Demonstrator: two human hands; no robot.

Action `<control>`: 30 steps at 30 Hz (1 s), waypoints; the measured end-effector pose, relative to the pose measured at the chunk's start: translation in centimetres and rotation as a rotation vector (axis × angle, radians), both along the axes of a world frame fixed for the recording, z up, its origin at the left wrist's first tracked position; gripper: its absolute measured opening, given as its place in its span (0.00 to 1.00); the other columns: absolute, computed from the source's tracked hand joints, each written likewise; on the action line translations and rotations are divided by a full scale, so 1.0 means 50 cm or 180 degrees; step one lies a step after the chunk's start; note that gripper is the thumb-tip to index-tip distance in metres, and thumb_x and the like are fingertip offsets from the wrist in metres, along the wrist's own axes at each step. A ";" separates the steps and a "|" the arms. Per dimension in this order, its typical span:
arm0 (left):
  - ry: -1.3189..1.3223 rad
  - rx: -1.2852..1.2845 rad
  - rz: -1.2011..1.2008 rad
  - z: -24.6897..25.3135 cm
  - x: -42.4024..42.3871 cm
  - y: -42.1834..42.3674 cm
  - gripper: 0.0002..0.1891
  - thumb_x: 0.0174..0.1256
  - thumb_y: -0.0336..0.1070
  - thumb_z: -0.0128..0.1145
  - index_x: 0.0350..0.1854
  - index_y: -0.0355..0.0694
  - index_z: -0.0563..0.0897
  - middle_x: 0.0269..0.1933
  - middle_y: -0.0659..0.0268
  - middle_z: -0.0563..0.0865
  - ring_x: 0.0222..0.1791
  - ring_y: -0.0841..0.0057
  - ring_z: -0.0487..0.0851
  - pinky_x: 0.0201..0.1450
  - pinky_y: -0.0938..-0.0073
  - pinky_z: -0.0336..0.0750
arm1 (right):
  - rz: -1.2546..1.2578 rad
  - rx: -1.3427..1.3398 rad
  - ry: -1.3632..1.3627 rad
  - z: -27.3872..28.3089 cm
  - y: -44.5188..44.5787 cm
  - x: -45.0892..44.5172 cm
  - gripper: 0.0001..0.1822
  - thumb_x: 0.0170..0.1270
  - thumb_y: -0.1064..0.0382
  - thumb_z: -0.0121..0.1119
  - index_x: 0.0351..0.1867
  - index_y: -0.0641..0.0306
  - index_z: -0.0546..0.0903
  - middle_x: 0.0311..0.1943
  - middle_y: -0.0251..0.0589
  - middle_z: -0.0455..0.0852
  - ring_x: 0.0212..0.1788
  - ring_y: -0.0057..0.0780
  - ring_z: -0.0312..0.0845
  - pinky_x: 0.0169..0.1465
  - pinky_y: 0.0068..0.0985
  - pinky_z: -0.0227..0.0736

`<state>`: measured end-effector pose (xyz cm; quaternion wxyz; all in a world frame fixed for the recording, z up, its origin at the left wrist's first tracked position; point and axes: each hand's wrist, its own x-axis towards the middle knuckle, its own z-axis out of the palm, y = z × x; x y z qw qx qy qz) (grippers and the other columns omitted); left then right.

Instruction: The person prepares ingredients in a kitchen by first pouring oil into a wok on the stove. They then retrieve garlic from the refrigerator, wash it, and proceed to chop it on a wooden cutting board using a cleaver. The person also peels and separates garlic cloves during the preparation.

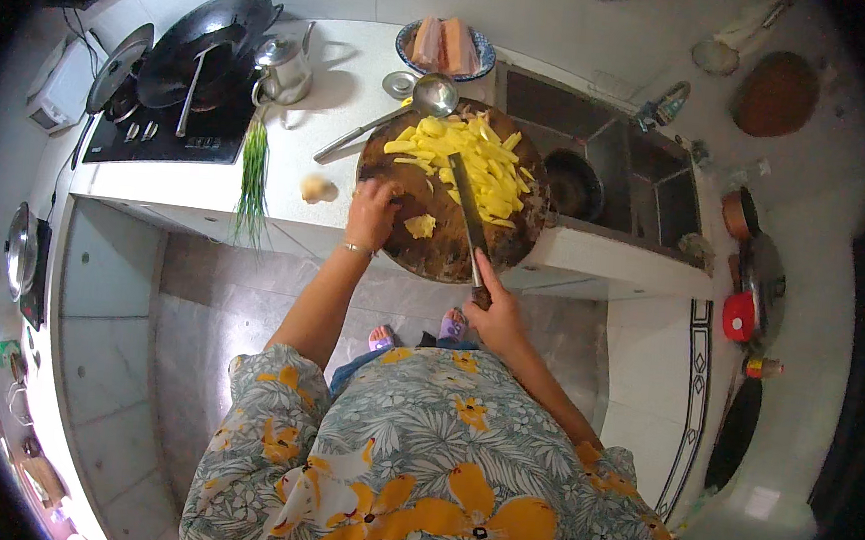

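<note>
My right hand (pixel 497 311) grips the handle of a kitchen knife (pixel 468 208), its blade pointing away across a round wooden chopping board (pixel 448 263). Beside and under the blade lies a pile of yellow strips, probably cut potato (pixel 478 153). My left hand (pixel 373 209) is over the board's left edge with its fingers bent; blur hides whether anything is in them. Just right of that hand sits a small pale-yellow piece (pixel 420 226). A rounded piece of what looks like ginger (pixel 315 188) rests on the counter to the left.
A metal ladle (pixel 367 126) leans over the board's back-left edge. Behind it stands a patterned bowl (pixel 401 46) with packaged food. Scallions (pixel 254 175) hang over the counter's front. Leftward are a metal kettle (pixel 287 72) and a wok (pixel 207 43); rightward, a sink (pixel 612 170).
</note>
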<state>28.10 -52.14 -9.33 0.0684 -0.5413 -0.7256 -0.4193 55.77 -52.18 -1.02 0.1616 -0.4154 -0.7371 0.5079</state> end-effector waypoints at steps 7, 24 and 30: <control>-0.0434 0.0109 0.0147 0.020 0.040 -0.079 0.09 0.54 0.26 0.60 0.38 0.41 0.84 0.38 0.61 0.81 0.42 0.64 0.79 0.42 0.68 0.76 | 0.0503 0.0727 -0.0507 0.026 0.002 -0.062 0.42 0.53 0.68 0.57 0.72 0.45 0.57 0.28 0.49 0.80 0.29 0.43 0.80 0.37 0.39 0.75; -0.4052 0.0146 0.1057 -0.062 0.066 -0.209 0.09 0.57 0.31 0.58 0.40 0.40 0.82 0.31 0.71 0.80 0.28 0.84 0.77 0.22 0.82 0.73 | 0.0605 0.1619 -0.1508 -0.004 -0.055 -0.159 0.46 0.55 0.70 0.54 0.74 0.40 0.46 0.44 0.67 0.79 0.43 0.60 0.79 0.45 0.46 0.74; -0.3925 0.0206 0.0787 -0.055 0.065 -0.196 0.09 0.58 0.30 0.57 0.40 0.40 0.80 0.31 0.70 0.79 0.27 0.84 0.75 0.23 0.83 0.73 | 0.0813 0.1411 -0.2127 -0.045 -0.044 -0.148 0.48 0.53 0.70 0.56 0.74 0.42 0.45 0.37 0.60 0.81 0.35 0.57 0.80 0.38 0.46 0.73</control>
